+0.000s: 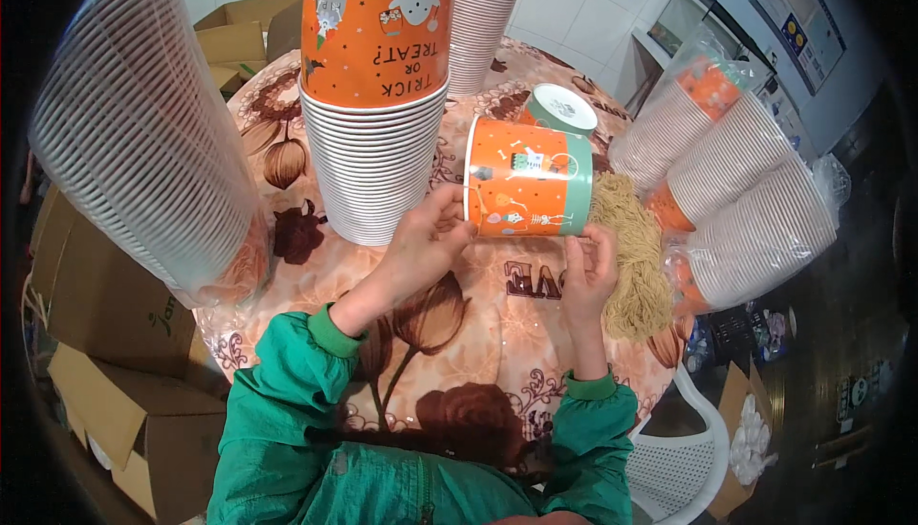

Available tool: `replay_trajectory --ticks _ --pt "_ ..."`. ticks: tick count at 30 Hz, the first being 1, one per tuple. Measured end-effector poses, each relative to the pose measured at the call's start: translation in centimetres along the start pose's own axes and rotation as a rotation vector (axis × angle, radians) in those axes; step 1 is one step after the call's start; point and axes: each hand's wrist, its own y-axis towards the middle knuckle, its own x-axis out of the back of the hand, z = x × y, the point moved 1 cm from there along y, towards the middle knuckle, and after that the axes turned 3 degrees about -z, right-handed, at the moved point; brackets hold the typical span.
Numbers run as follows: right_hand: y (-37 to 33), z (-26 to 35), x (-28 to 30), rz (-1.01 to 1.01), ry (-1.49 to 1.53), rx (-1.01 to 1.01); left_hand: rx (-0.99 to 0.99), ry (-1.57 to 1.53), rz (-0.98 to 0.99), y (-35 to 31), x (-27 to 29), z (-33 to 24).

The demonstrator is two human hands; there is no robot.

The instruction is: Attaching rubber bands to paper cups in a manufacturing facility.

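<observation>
Sideways, orange cup (521,179) between left fingers (444,206) and right fingers (601,251).

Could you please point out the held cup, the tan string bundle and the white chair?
Held cup (529,179), head view: printed side wall.
Tan string bundle (634,259), head view: middle of its strands.
White chair (671,466), head view: perforated seat.
</observation>
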Motion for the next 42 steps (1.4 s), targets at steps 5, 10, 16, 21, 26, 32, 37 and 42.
replay_trajectory --ticks 5,10,16,21,26,32,37,42 --pt "1.3 2.5 1.1 -0.004 -0.208 0.267 0.142 -0.251 0.045 0.7 1.1 -1.4" --pt "1.6 5.6 1.6 -0.005 -0.242 0.368 0.151 -0.323 0.013 0.4 -0.4 -1.4" --pt "1.0 7.9 1.9 0.013 -0.254 0.375 0.109 -0.277 0.056 0.5 0.8 0.0" --pt "1.1 8.3 2.3 -0.018 -0.232 0.375 0.149 -0.224 0.115 0.2 0.4 -0.4" --pt "1.4 7.9 2.4 -0.023 -0.307 0.420 0.204 -0.086 0.213 0.3 0.7 -0.9" --pt "1.1 8.0 2.3 -0.056 -0.271 0.422 0.294 -0.221 0.178 0.2 0.4 -1.3" --pt "1.5 7.0 2.6 -0.130 -0.132 0.315 0.223 -0.097 0.057 0.4 1.2 0.7" --pt "1.4 7.0 2.6 -0.121 0.104 0.175 0.632 -0.421 0.064 0.0 0.2 2.3"
